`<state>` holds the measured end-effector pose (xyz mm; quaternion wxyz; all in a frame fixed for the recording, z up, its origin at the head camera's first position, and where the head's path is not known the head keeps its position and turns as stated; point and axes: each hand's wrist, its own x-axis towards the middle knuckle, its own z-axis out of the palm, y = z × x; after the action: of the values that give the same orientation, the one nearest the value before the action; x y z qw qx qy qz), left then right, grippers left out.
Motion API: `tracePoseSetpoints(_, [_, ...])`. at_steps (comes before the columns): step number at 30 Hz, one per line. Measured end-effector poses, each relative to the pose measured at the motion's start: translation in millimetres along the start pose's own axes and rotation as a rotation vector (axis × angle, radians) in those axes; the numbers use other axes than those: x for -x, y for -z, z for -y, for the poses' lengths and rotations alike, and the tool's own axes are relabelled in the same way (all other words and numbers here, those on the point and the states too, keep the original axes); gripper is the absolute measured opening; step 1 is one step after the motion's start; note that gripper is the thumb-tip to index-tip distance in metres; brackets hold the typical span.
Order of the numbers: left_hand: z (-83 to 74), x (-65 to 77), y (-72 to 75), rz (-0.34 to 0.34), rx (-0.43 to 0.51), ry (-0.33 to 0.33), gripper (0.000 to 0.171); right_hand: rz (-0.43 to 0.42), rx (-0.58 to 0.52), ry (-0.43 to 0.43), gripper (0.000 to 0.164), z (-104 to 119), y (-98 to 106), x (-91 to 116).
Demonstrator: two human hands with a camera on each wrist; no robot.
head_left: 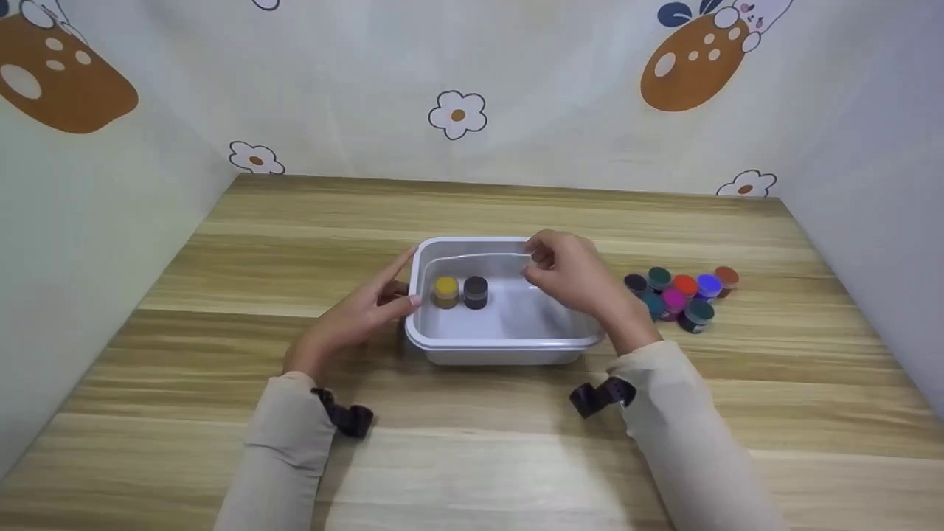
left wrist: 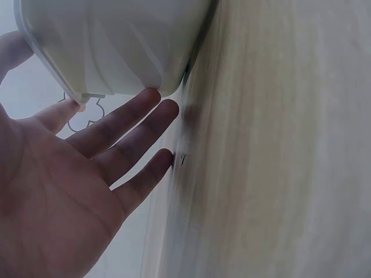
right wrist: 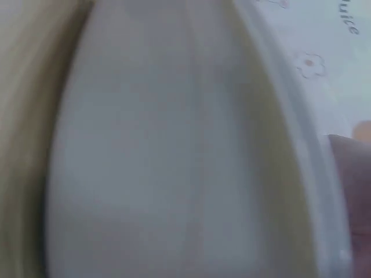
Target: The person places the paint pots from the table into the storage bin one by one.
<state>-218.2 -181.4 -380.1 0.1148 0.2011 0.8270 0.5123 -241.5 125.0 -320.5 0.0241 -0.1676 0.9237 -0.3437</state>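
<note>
A white plastic tub [head_left: 509, 344] stands on the table with a yellow-lidded paint jar [head_left: 445, 292] and a black-lidded one [head_left: 476, 293] upright near its left end. My left hand [head_left: 361, 310] rests against the tub's left end, thumb at the rim; in the left wrist view its fingers [left wrist: 124, 124] are spread and nearly straight beside the outer wall. Over the tub's right part, my right hand [head_left: 571, 273] has its fingers bent toward the thumb. I cannot tell whether it holds anything. The right wrist view is mostly filled by the tub's outer wall [right wrist: 145, 139].
To the right of the tub, several small paint jars [head_left: 684, 286] with red, purple, magenta, green, brown and dark lids stand in a close group, partly behind the right forearm. A patterned cloth [head_left: 354, 88] hangs behind the wooden table [head_left: 472, 442].
</note>
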Motion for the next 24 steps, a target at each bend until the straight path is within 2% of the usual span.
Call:
tracePoseSetpoints(6, [-2.7, -0.7, 1.2, 0.009, -0.019, 0.020, 0.077, -0.079, -0.051, -0.036, 0.034, -18, 36, 16])
tracePoseSetpoints(12, [-4.0, -0.6, 1.6, 0.013, -0.010, 0.037, 0.078, -0.171, -0.022, -0.070, 0.034, -53, 64, 39])
tracePoseSetpoints(20, [-4.5, 0.1, 0.4, 0.005, -0.001, 0.069, 0.078, -0.193, -0.004, -0.172, 0.042, -111, 77, 61])
tracePoseSetpoints(24, [-3.3, -0.9, -0.9, 0.006, 0.001, 0.042, 0.077, -0.179, 0.017, -0.200, 0.049, -134, 80, 71])
